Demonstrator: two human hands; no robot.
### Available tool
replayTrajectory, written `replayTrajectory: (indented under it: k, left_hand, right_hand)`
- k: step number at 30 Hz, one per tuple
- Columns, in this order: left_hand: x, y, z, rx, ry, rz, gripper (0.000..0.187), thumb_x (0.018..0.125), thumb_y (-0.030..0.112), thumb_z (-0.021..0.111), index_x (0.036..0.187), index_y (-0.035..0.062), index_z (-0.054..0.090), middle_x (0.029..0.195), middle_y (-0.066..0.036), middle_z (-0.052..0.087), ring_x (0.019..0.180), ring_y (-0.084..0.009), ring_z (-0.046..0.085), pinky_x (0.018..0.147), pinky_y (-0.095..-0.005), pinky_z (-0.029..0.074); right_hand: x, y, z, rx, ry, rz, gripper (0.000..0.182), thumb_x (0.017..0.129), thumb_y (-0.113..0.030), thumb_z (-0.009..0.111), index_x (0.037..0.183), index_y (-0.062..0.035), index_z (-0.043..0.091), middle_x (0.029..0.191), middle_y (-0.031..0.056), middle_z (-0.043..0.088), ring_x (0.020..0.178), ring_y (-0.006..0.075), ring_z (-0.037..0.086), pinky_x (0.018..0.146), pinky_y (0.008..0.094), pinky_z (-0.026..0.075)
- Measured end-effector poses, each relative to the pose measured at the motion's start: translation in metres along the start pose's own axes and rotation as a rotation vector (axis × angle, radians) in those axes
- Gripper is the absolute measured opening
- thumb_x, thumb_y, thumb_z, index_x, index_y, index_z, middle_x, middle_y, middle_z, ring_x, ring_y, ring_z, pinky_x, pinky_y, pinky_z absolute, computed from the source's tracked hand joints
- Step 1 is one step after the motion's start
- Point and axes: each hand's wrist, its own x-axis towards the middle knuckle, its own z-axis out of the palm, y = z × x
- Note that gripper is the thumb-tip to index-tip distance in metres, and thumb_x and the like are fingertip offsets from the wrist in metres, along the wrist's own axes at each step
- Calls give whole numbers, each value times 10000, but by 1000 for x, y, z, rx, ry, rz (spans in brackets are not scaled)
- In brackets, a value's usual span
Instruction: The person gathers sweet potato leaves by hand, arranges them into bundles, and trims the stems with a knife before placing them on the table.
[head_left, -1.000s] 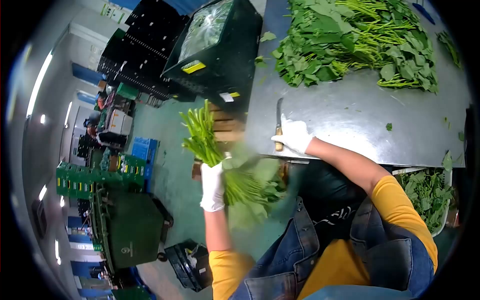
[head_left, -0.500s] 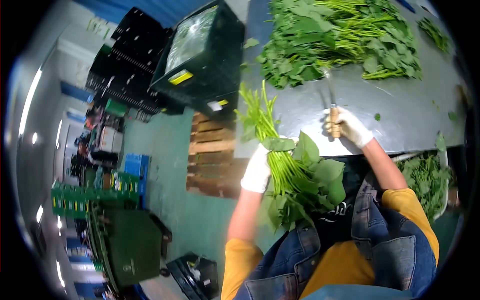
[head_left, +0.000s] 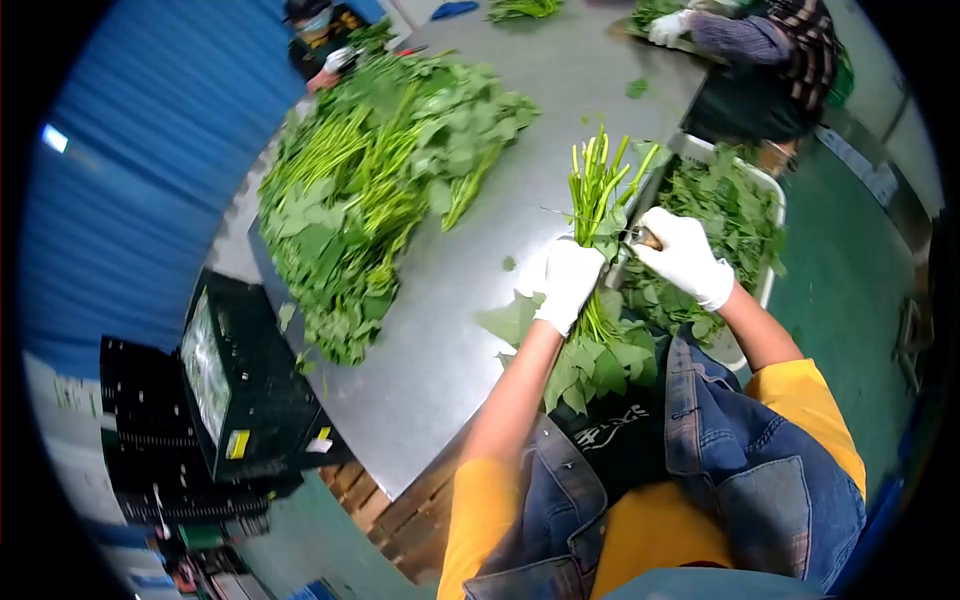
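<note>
My left hand [head_left: 567, 283], in a white glove, grips a bunch of leafy greens [head_left: 597, 300] around its middle. The stems point up and away from me; the leaves hang down toward my apron. My right hand [head_left: 685, 256], also gloved, holds a knife [head_left: 640, 238] by its wooden handle, with the blade pressed against the stems just above my left hand. Both hands are over the near edge of the steel table [head_left: 470, 290].
A large heap of greens [head_left: 370, 190] lies on the table's far left. A white tray of trimmed leaves [head_left: 735, 215] sits to the right. A dark crate [head_left: 245, 385] stands below the table. Two other people [head_left: 760, 45] work at the far side.
The view has swung round. My left hand brought the bunch up over the table, and my right hand moved the knife from the table surface to the stems.
</note>
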Motion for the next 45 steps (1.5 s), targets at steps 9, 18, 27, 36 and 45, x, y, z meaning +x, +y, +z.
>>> replayTrajectory:
  k: [9,18,27,36,45]
  left_hand:
    - [42,46,91,162,-93,-197,249,701,230,600,695,-14,644,706,-236,635,680,-404,623,664,-457,498]
    - [34,33,161,104,-272,-198,218,721,226,634,772,19,678,747,-223,654,707,-393,642,671,-454,510]
    - [54,43,110,84,-209,-337,300,789,270,683,950,18,657,854,-173,670,806,-327,641,749,-391,502]
    - [74,126,-52,-352,101,-465,272,788,85,710,1035,-16,659,905,-147,698,845,-157,676,808,-267,529]
    - [13,82,-151,782,614,-51,278,747,-138,675,999,-35,618,944,-89,650,820,-157,617,775,-270,534]
  right_hand:
    - [-35,88,-10,-90,-55,281,260,770,-254,697,790,-50,537,726,153,557,659,348,606,579,413,473]
    - [-95,162,23,-133,-125,500,226,788,-226,643,875,-34,562,834,175,608,749,361,622,668,456,489]
    - [-303,261,-18,-484,-237,1076,195,775,-259,645,822,-70,649,712,195,639,688,382,635,639,468,515]
    - [-49,123,50,138,103,386,279,781,-123,609,1059,-90,604,869,155,629,750,352,633,665,408,522]
    - [52,-17,213,145,-238,-391,316,794,-170,578,1070,-20,613,750,77,600,692,248,607,621,349,491]
